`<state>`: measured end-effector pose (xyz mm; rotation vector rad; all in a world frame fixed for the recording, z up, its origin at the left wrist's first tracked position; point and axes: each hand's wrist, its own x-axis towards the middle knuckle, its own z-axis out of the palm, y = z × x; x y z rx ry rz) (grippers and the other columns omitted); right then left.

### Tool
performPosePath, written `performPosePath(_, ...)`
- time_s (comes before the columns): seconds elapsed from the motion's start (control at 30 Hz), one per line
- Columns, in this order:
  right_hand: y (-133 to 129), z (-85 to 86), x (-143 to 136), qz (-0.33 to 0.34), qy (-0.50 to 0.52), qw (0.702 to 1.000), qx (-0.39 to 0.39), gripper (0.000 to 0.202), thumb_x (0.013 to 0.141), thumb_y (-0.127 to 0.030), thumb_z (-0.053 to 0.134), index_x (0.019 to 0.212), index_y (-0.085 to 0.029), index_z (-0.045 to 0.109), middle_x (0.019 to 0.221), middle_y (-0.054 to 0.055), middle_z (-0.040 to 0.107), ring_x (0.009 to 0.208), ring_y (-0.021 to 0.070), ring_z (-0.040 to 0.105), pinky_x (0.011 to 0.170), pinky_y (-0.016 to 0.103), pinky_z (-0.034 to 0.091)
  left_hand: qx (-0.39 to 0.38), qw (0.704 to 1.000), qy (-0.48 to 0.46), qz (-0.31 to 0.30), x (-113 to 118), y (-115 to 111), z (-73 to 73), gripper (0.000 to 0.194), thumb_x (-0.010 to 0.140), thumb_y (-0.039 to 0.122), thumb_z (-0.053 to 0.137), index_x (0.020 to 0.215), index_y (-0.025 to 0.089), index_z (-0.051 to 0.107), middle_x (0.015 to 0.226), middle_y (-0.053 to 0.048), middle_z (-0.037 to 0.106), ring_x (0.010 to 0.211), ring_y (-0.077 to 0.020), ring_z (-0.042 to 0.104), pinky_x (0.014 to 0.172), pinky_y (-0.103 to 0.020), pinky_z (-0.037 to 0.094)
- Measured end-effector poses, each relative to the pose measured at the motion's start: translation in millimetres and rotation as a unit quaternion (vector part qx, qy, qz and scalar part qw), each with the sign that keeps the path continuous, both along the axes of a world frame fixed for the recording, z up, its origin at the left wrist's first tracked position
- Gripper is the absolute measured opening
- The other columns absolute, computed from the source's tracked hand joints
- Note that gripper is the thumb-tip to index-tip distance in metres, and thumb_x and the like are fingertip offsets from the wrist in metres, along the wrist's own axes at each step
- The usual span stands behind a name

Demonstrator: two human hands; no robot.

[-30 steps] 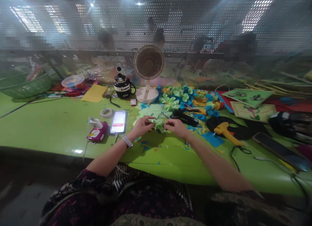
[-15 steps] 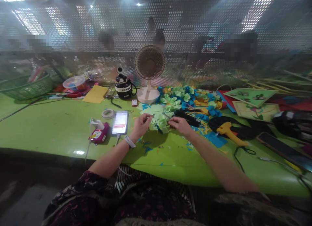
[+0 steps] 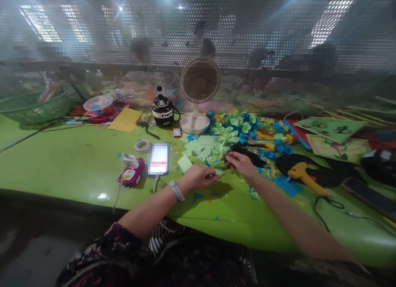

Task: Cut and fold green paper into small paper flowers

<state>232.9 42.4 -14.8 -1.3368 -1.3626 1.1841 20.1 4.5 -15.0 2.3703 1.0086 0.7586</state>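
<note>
Over the front of the green table, my left hand [image 3: 201, 177] has its fingers closed on a small light green paper piece [image 3: 219, 171]. My right hand [image 3: 240, 162] is just beyond it to the right, thumb and fingers pinched together. Something small and dark shows at those fingertips, too unclear to name. Behind both hands lies a loose heap of light green paper pieces [image 3: 202, 147]. One flat light green square [image 3: 185, 163] rests to the left of that heap. Small blue and orange scraps are scattered beneath my left hand.
Left of my hands lie a lit phone [image 3: 159, 159], a tape roll [image 3: 142, 146] and a purple power socket [image 3: 132, 172]. A fan [image 3: 195, 124] and a dark jug [image 3: 162, 114] stand behind. Folded paper flowers [image 3: 239, 124] and a yellow glue gun [image 3: 305, 177] are on the right.
My left hand has moved right and closer to me, now with a light green paper piece in its fingers. My right hand stays pinched near the heap. The whole view has shifted slightly.
</note>
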Motion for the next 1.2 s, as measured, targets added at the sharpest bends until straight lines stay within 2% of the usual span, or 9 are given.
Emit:
performPosePath(0.17, 3.5, 4.9, 1.0, -0.026, 0.019, 0.999, -0.001, 0.037, 0.058, -0.048, 0.079, 0.072, -0.016, 0.066, 0.071, 0.005, 0.068, 0.055, 0.0107, 0.053, 0.044, 0.022, 0.035, 0.0, 1.0, 0.017, -0.004, 0.9, 0.3, -1.6, 0.031, 0.091, 0.041, 0.053, 0.072, 0.02, 0.067, 0.058, -0.003, 0.06, 0.05, -0.0135, 0.048, 0.054, -0.026, 0.028)
performPosePath(0.23, 3.6, 10.1, -0.5, -0.019, 0.02, 1.0, -0.004, 0.036, 0.058, -0.047, 0.079, 0.072, -0.016, 0.066, 0.073, 0.006, 0.069, 0.056, 0.0106, 0.053, 0.045, 0.022, 0.035, -0.005, 1.0, 0.008, -0.012, 0.8, 0.8, -3.7, 0.029, 0.09, 0.039, 0.054, 0.072, 0.02, 0.067, 0.059, -0.003, 0.06, 0.051, -0.0141, 0.049, 0.056, -0.026, 0.03)
performPosePath(0.4, 5.7, 30.6, -7.4, 0.016, 0.0, 1.0, -0.011, 0.031, 0.062, -0.044, 0.076, 0.072, -0.016, 0.067, 0.062, 0.002, 0.064, 0.051, 0.0093, 0.049, 0.045, 0.022, 0.033, -0.007, 1.0, -0.005, -0.018, 0.8, 1.3, -8.2, 0.027, 0.089, 0.038, 0.056, 0.07, 0.021, 0.066, 0.054, -0.003, 0.057, 0.052, -0.0156, 0.051, 0.057, -0.027, 0.032)
performPosePath(0.53, 16.0, 41.0, -16.5, 0.034, 0.014, 0.999, 0.002, 0.03, 0.062, -0.042, 0.075, 0.074, -0.016, 0.067, 0.072, 0.003, 0.068, 0.056, 0.0099, 0.053, 0.046, 0.022, 0.033, 0.001, 1.0, 0.014, -0.018, 0.1, 1.0, -7.8, 0.029, 0.09, 0.039, 0.054, 0.071, 0.021, 0.066, 0.054, -0.003, 0.056, 0.051, -0.0151, 0.05, 0.057, -0.027, 0.031)
performPosePath(0.7, 30.8, 29.5, -29.6, 0.046, 0.04, 0.998, 0.005, 0.031, 0.063, -0.043, 0.073, 0.076, -0.016, 0.065, 0.078, 0.004, 0.071, 0.058, 0.0099, 0.056, 0.048, 0.021, 0.034, 0.005, 0.999, 0.047, -0.013, -1.9, 1.0, -6.3, 0.031, 0.092, 0.039, 0.051, 0.07, 0.02, 0.064, 0.055, -0.002, 0.057, 0.049, -0.0132, 0.047, 0.054, -0.026, 0.028)
performPosePath(0.9, 36.3, 12.6, -27.4, 0.052, 0.045, 0.998, -0.01, 0.031, 0.064, -0.043, 0.074, 0.076, -0.016, 0.064, 0.078, 0.005, 0.072, 0.059, 0.0101, 0.058, 0.048, 0.02, 0.035, 0.009, 0.999, 0.024, -0.03, -3.6, 0.1, -7.6, 0.032, 0.093, 0.038, 0.051, 0.072, 0.019, 0.065, 0.058, -0.003, 0.06, 0.048, -0.0118, 0.048, 0.051, -0.026, 0.028)
performPosePath(1.2, 35.4, 13.4, -26.5, 0.054, 0.047, 0.997, -0.003, 0.029, 0.065, -0.04, 0.074, 0.076, -0.016, 0.065, 0.078, 0.005, 0.072, 0.057, 0.0095, 0.058, 0.047, 0.02, 0.035, 0.015, 0.997, 0.078, -0.019, -5.7, 0.4, -3.0, 0.033, 0.095, 0.039, 0.049, 0.078, 0.017, 0.067, 0.063, -0.001, 0.064, 0.052, -0.0097, 0.051, 0.052, -0.023, 0.029)
